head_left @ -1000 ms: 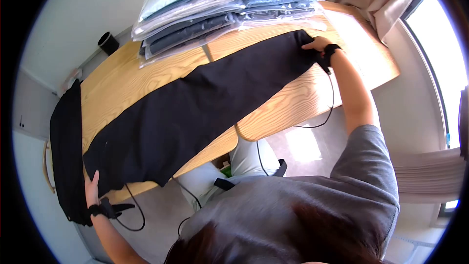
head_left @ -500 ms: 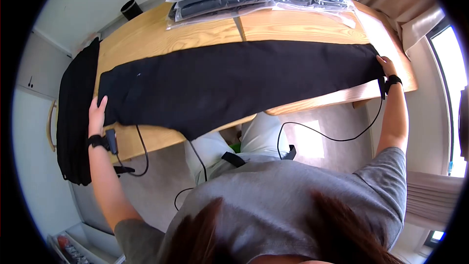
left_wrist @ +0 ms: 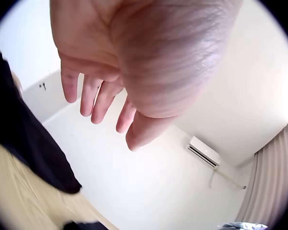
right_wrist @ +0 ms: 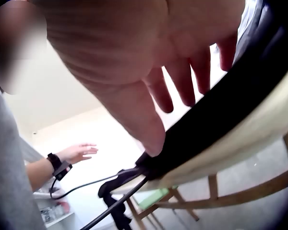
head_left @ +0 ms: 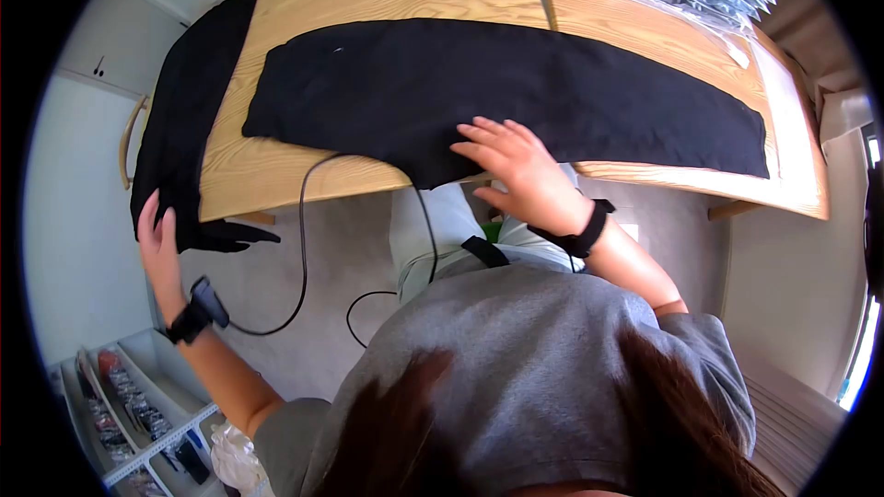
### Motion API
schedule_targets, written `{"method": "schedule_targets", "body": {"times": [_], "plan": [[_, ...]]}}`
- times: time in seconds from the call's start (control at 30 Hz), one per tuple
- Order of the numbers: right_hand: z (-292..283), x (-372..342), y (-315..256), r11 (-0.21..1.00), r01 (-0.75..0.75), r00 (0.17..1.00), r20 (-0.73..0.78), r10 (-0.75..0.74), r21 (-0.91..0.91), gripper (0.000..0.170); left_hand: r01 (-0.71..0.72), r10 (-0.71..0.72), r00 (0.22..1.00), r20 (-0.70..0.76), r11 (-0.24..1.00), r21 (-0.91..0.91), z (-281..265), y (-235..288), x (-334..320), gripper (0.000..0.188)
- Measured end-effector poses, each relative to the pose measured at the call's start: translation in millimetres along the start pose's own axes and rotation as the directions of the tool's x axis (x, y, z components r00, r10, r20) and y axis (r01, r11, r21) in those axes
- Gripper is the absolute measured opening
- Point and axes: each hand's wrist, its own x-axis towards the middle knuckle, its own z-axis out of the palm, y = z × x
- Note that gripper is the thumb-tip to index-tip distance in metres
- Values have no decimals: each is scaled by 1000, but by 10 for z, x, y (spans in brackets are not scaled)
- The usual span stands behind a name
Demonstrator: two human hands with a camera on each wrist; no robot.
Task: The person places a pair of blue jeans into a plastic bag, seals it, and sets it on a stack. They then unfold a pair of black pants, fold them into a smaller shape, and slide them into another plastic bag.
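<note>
Left hand: fingers relaxed, near the draped garment
Right hand: fingers outstretched, near the black cloth
Surface: carries that cloth, flat (partly overhanging)

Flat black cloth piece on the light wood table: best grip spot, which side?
I'd take the flat black cloth piece by the pointed bulge of its near edge, pinching top and underside from the near side. It appears to overhang the front of the light wood table, so the underside should be reachable; the rest lies mostly flat. The right hand is nearest.
</note>
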Motion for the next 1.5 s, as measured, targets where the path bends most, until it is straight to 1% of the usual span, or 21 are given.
{"method": "schedule_targets", "body": {"times": [0.2,0.27,0.33,0.4,0.43,0.47,0.5,0.53,0.57,0.6,0.7,0.77,0.83,0.87,0.9,1.0,1.1,1.17,1.23,1.43,1.5], "plan": [[393,121,-39,994,43,998,53,-37,-104,55,232,-123,923,-364,933,274,-2084,-730,-1198,40],[440,118,12,988,41,997,65,-32,-148,52,257,-133,902,-410,930,264,-2150,-675,-1301,39],[472,116,-4,990,33,999,22,-30,-138,46,241,-140,922,-361,937,252,-1915,-615,-1313,37],[512,127,-3,991,22,999,-28,-26,-132,41,126,-58,977,-205,933,337,-1044,-107,-1059,36],[554,126,9,986,32,997,-66,-43,-162,35,72,-45,995,-86,936,344,-580,104,-925,33],[583,125,18,981,37,993,-104,-58,-192,28,-112,79,991,111,936,333,-84,582,-787,29],[594,121,21,980,34,993,-108,-56,-197,28,-143,107,977,185,971,192,368,749,-704,31],[604,109,16,986,16,990,-137,-39,-166,24,-123,105,947,305,992,40,749,899,-639,33],[605,100,5,991,0,986,-164,-23,-135,20,-366,338,864,373,930,5,1109,1001,-569,35],[586,79,-9,991,-3,986,-166,-20,-136,20,-506,496,762,416,857,-95,1405,1173,-490,40],[478,32,-9,992,58,984,-160,-76,-113,18,-667,613,603,510,739,-100,1962,1364,-295,49],[457,-26,51,987,119,985,-115,-131,-108,28,-653,513,632,581,756,43,2085,1285,-201,52],[331,-42,-44,996,2,996,-89,-10,-86,42,-503,326,749,577,847,174,2200,895,-115,55],[319,-53,-78,984,-78,994,-89,64,-161,52,-517,319,756,572,827,222,2163,834,-118,54],[377,-122,-19,968,-141,987,-110,119,-209,52,-493,308,773,554,842,220,2132,792,-131,54],[397,-229,129,978,-98,987,-140,73,-182,51,-443,331,807,490,887,130,2108,741,-223,59],[372,-225,156,985,-65,984,-174,37,-159,44,-611,567,677,469,789,-71,2046,1064,-370,62],[372,-200,132,981,-78,981,-189,43,-178,39,-685,629,561,539,718,-125,2113,1341,-490,63],[385,-214,137,984,-85,973,-224,49,-156,34,-691,676,509,533,690,-215,2265,1500,-615,61],[302,-268,115,978,-91,980,-190,54,-190,31,-750,703,522,483,648,-132,2519,1599,-681,61],[266,-336,137,971,-124,974,-213,79,-205,34,-705,696,576,428,688,-170,2536,1573,-686,55]]}}
